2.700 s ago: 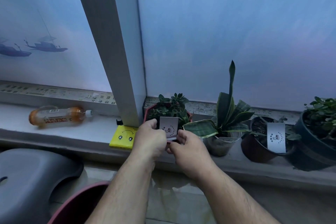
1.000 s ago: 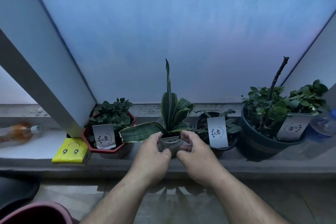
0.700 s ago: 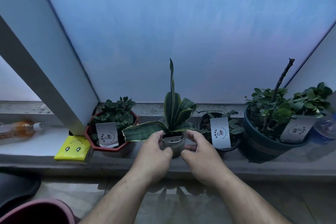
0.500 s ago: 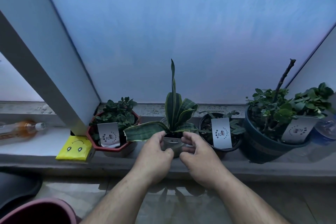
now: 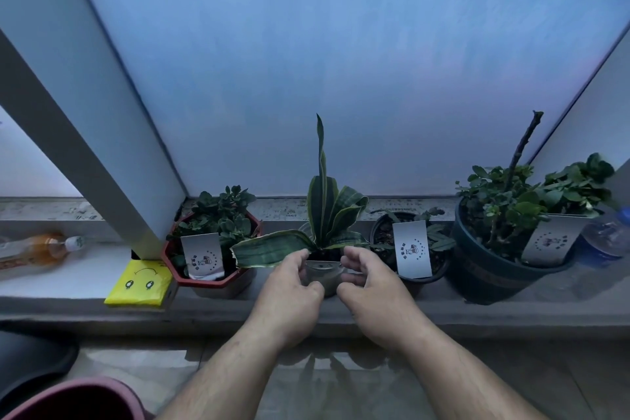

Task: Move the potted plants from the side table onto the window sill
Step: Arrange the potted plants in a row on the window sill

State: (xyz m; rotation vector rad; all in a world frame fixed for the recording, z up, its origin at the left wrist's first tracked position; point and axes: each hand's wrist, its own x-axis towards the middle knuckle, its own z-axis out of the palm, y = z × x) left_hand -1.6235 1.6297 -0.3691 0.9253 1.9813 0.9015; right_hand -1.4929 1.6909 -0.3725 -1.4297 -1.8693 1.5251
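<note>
Your window sill [image 5: 562, 309] is packed: snake plant pot [image 5: 322, 274] sits near the front edge, squeezed between the red pot [image 5: 211, 278] and black pot [image 5: 414, 278]. Left hand [image 5: 289, 293] and right hand [image 5: 373, 290] cup it, grip loosely curled around its sides.

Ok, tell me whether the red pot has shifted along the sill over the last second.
No. The red pot sits at the foot of the window post, beside the yellow packet, as before.

Glowing dim and blue through the frosted window [image 5: 341, 61], backlighting the plants [image 5: 324, 208] into dark shapes. Bending the frame [image 5: 85, 133] outward toward the edges. Blurring the bottle [image 5: 37, 251] at the sill's [image 5: 68, 280] left end; showing no glare.
</note>
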